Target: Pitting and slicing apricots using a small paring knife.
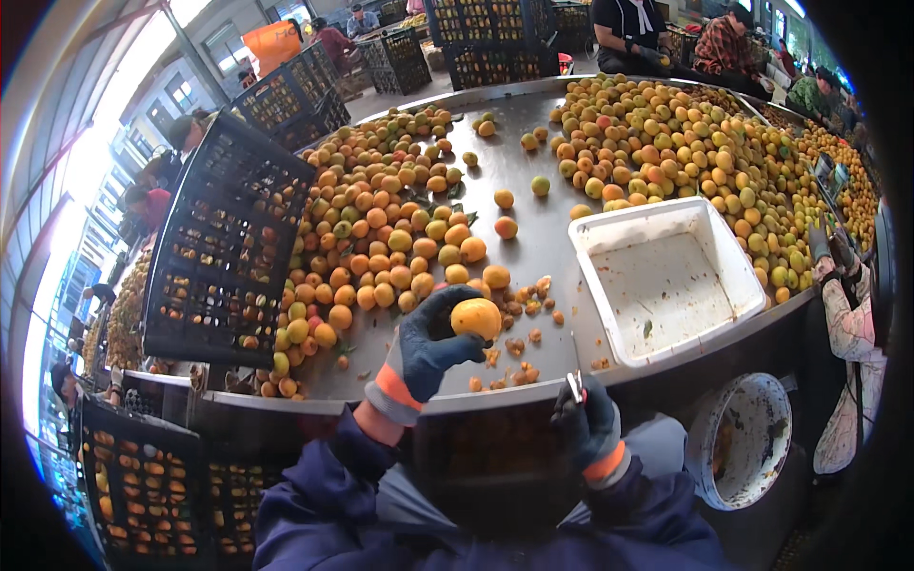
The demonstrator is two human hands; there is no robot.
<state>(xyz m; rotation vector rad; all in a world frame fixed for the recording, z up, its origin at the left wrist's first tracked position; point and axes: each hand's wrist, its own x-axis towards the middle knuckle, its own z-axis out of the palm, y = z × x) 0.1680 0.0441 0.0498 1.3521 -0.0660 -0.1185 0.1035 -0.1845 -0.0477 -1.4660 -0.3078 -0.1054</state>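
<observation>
My left hand (433, 341), in a dark glove with an orange cuff band, is closed around an orange persimmon (476, 320) above the near edge of the metal table (519, 249). My right hand (587, 419), gloved the same way, is closed on a small metal cutting tool (575, 383) with a thin pointed tip turned up; its exact kind cannot be made out. Brown and orange trimmings (516, 346) lie on the metal just beyond my hands. Loose persimmons (381, 233) are spread over the table to the left of them.
A white plastic tub (666, 281) rests on the table at right, before a large persimmon heap (666, 143). Below it stands a stained white bucket (747, 440). A black crate (227, 243) tilts over the left edge; another fruit-filled crate (143, 485) is lower left. Other people sit around.
</observation>
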